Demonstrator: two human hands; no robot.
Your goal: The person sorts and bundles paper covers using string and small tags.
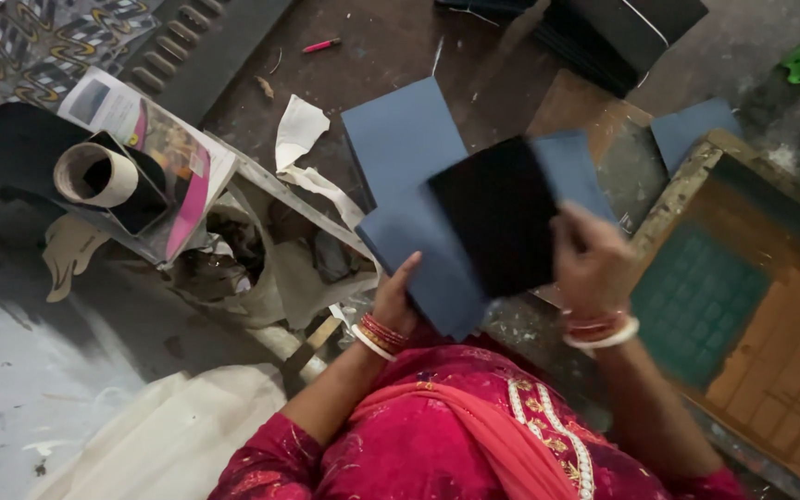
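Note:
My left hand (396,298) grips the lower edge of a stack of blue-grey card sheets (418,245), held up in front of me. My right hand (593,261) holds a black rectangular sheet (500,215) by its right edge, lying over the blue-grey stack; it is slightly blurred. More blue-grey sheets (400,130) lie flat on the dark work surface behind the stack, and another (694,125) lies farther right. Both wrists wear red and white bangles.
A wooden-framed printing screen (743,306) with a green mesh sits at the right. A roll of tape (96,174) and a magazine (164,153) rest on a black sheet at the left. Torn paper scraps (300,130), a pink pen (321,44) and stacked black sheets (618,32) lie beyond.

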